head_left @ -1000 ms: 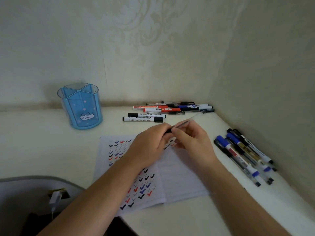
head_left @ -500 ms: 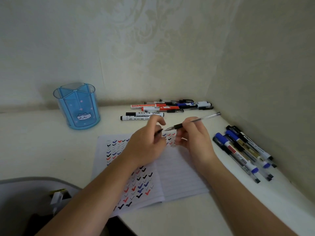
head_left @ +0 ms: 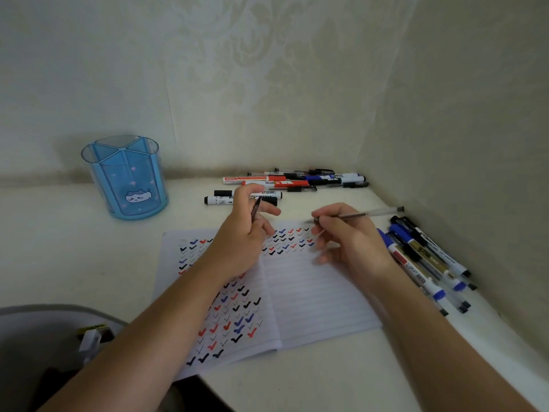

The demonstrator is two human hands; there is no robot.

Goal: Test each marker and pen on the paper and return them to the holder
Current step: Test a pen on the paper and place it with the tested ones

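An open lined notebook [head_left: 320,298] lies on the white desk, its left page covered with black, blue and red check marks. My right hand [head_left: 347,236] grips a clear-barrelled pen [head_left: 371,215], uncapped, its tip pointing left above the top of the right page. My left hand [head_left: 240,233] pinches the pen's dark cap [head_left: 255,209] above the left page. The blue translucent holder [head_left: 127,176] with a cat picture stands at the back left, with nothing visible in it.
A pile of markers and pens [head_left: 291,182] lies along the back wall. A second row of markers [head_left: 424,260] lies by the right wall. A grey bag [head_left: 44,346] sits below the desk edge at the lower left.
The hands were joined on the capped pen. They have pulled apart: the left hand moved left with the cap, and the right hand holds the bare pen over the page.
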